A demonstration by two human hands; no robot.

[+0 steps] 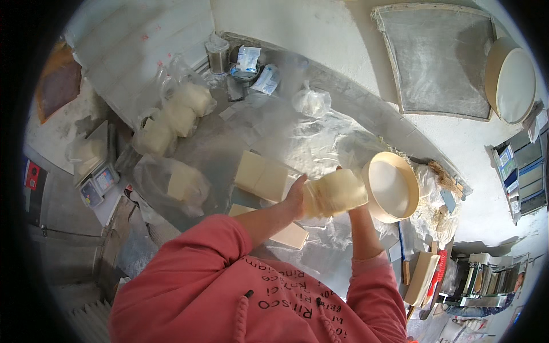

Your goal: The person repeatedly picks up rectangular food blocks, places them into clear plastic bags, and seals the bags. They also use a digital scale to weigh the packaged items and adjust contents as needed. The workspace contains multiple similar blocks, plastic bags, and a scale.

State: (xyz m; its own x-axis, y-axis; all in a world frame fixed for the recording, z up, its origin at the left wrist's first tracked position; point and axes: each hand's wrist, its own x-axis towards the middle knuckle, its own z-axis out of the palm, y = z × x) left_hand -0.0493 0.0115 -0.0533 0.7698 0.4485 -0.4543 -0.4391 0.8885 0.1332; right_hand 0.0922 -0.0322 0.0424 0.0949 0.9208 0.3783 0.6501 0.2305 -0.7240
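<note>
Both my hands hold a thick, pale-yellow stack of thin sheets (336, 193), which look like dough wrappers, above the floury worktable. My left hand (295, 199) grips its left end, with the thumb along the near side. Much of my right hand (359, 209) is hidden behind and under the right end. Blur covers the stack's lower edge. Just left of it, two similar pale blocks (261, 176) lie side by side, and a long pale block (289, 235) is partly covered by my left forearm. White flour (315, 148) is spread on plastic beyond my hands.
A round sieve (415, 195) stands close to the stack's right. Bagged blocks (182, 115) and an opened bag with a block (182, 186) lie left. A digital scale (101, 184) is at far left. A long wooden-handled tool (405, 272) and a metal machine (487, 276) are right.
</note>
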